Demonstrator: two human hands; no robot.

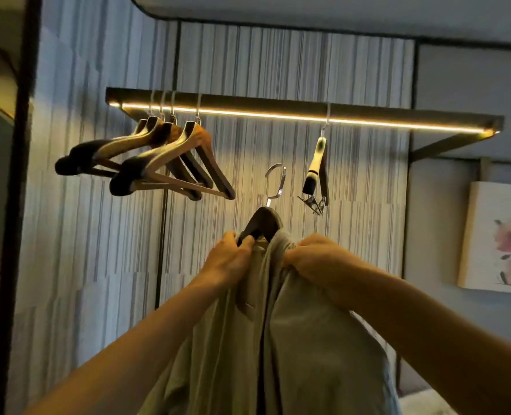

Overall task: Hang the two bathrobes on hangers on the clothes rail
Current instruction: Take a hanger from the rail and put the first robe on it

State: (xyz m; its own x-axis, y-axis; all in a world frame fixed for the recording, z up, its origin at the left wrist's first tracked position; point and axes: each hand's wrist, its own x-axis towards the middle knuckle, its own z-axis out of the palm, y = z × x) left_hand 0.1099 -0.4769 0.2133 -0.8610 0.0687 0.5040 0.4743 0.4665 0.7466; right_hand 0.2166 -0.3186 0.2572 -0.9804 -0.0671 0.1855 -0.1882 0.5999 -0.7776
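Note:
A pale grey-beige bathrobe [305,339] hangs draped over a dark wooden hanger [263,221] that I hold up in front of me. The hanger's metal hook [276,182] points up and sits below the lit clothes rail [278,107], not touching it. My left hand [229,259] grips the hanger's left shoulder together with the robe collar. My right hand [314,254] clutches the robe fabric over the hanger's right shoulder. Only one bathrobe is in view.
Several empty wooden hangers [158,157] hang bunched at the rail's left end. A clip hanger [317,172] hangs edge-on just right of my hook. Behind is a striped wall panel [278,70]; a dark post [18,175] stands left, a flower picture [499,235] right.

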